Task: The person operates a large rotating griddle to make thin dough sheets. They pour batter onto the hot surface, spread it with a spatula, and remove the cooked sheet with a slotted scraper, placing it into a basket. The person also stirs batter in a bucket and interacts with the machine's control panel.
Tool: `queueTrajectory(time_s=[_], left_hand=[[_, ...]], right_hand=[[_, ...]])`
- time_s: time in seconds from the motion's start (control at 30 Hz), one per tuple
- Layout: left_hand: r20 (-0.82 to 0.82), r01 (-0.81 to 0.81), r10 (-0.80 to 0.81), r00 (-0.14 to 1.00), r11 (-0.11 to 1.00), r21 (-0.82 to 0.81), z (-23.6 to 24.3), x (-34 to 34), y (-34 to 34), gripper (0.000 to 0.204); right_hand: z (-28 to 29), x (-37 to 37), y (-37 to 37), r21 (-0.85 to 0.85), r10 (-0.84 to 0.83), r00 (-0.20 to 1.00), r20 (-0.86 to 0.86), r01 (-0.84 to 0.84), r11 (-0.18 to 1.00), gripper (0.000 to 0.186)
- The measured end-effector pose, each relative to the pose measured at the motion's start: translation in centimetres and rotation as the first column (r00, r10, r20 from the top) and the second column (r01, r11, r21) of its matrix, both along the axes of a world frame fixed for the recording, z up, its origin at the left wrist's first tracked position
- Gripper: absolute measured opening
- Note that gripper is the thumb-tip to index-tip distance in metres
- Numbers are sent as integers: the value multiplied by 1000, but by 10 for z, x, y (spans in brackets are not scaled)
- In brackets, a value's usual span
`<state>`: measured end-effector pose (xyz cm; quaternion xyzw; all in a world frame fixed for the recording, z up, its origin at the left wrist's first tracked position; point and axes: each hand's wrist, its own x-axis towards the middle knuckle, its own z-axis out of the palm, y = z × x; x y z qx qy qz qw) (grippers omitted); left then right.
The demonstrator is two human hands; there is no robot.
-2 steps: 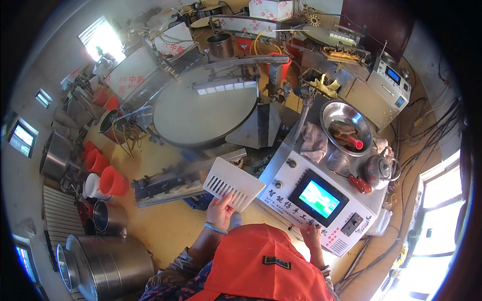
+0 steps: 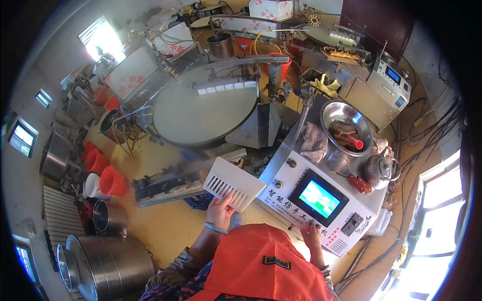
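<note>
My left hand (image 2: pixel 219 213) is closed on the near edge of a flat white panel (image 2: pixel 243 181) with a row of slots cut through it. The panel is tilted and held up over the floor, beside the corner of a pale control box (image 2: pixel 277 172). At that box's lower front edge is my right hand (image 2: pixel 314 238), fingers curled in against it; anything between them is too small to make out. A lit touchscreen (image 2: pixel 319 197) is set in the box's face above this hand.
On the box stand a steel bowl (image 2: pixel 329 111), a kettle (image 2: pixel 377 169), a cloth (image 2: pixel 314 143) and a red-handled tool (image 2: pixel 359 184). A large round griddle (image 2: pixel 203 113) lies ahead. To the left are red buckets (image 2: pixel 114 181) and a big steel drum (image 2: pixel 113 263). Cables (image 2: pixel 427 145) run along the right.
</note>
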<state>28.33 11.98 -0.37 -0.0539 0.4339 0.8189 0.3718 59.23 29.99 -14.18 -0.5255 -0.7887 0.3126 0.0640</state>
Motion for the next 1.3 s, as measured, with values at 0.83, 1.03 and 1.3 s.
queueTrajectory(time_s=[0.83, 1.03, 1.3], left_hand=[[8, 6, -5, 1000, 999, -42, -2, -1, -1, 23], [22, 4, -3, 1000, 998, -59, -1, 0, 0, 25], [30, 16, -15, 999, 999, -39, -1, 0, -2, 22]], right_hand=[[5, -2, -3, 44, 25, 998, -56, -22, 999, 26], [10, -5, -4, -17, -33, 999, -9, 33, 999, 32], [12, -5, -3, -25, -17, 1000, -6, 17, 1000, 30]])
